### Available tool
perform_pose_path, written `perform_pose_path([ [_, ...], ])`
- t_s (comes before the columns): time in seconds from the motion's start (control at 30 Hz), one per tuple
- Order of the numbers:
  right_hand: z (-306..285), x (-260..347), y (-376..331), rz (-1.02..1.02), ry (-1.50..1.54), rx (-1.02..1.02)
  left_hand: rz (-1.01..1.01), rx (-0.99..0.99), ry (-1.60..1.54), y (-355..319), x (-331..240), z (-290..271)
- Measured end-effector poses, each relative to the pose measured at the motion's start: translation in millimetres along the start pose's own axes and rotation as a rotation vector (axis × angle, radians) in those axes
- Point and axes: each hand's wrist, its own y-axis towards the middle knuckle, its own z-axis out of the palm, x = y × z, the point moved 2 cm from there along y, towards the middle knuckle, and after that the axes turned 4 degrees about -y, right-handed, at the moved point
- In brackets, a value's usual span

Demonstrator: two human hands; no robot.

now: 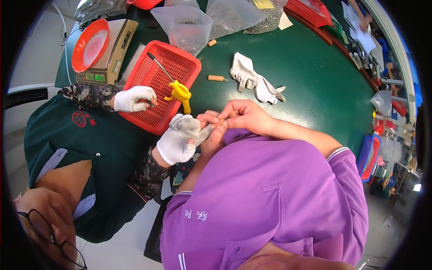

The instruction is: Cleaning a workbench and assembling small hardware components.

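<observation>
Both my bare hands meet in front of my purple shirt at the table's near edge. My left hand (213, 137) is closed, its fingertips pressed together right beside my right hand. The thumb and fingertips of my right hand (243, 116) pinch at the same spot; whatever is between them is too small or hidden to make out. A co-worker's white-gloved hand (180, 139) reaches in from the left, its fingers touching or almost touching my left hand. The co-worker's other gloved hand (131, 99) rests over the edge of a red perforated basket (148, 76).
A yellow-handled tool with a metal shaft (180, 91) leans in the basket. On the green table (306, 76) lie white gloves (256, 78), a wooden-handled piece (216, 78) and a small cork-coloured piece (212, 43). Behind are plastic bags (184, 27) of parts; a scale (119, 45) stands left.
</observation>
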Motion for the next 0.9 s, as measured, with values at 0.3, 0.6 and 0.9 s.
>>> perform_pose_path([
  [0.3, -3.0, -1.0, -7.4, -0.014, -0.114, -0.05, -0.065, -0.027, -0.069, -3.2, 11.7, -1.2],
  [0.6, 0.9, 6.3, -10.2, -0.014, -0.012, -0.063, -0.121, -0.083, -0.137, -10.2, 27.7, -10.2],
  [0.9, -2.1, 3.1, -10.4, 0.021, 0.091, -0.015, -0.172, -0.108, -0.077, -10.4, 27.0, -10.1],
])
